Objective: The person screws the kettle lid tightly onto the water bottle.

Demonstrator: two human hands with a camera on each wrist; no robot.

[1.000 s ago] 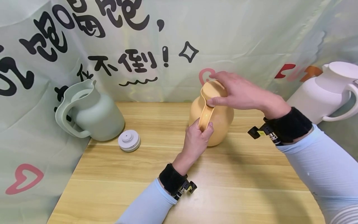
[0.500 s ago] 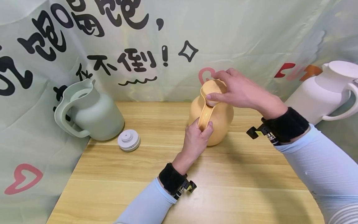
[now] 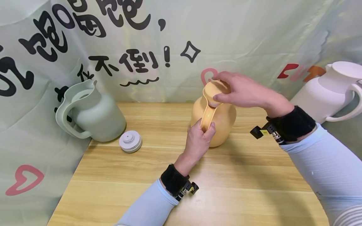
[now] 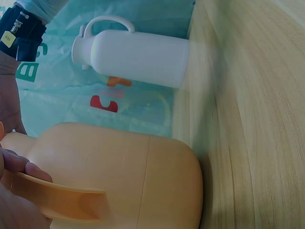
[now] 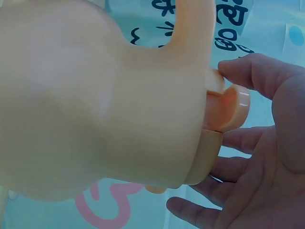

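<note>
A yellow-orange thermos jug stands upright toward the back of the wooden table. My left hand grips its handle from the front. Over the jug's mouth, my right hand holds the round lid, thumb on the near side and fingers reaching round the far side. The right wrist view shows the jug's body lying across the frame, with the right thumb touching the top end. Part of the lid is hidden behind the fingers.
A sage-green jug stands at the back left, its mouth uncovered. Near it lies a white round stopper on the table. On the right is a white jug. A printed cloth hangs behind.
My right hand has shifted slightly about the lid; its thumb moved left and up, then back right. The left hand and the jug have stayed in place.
</note>
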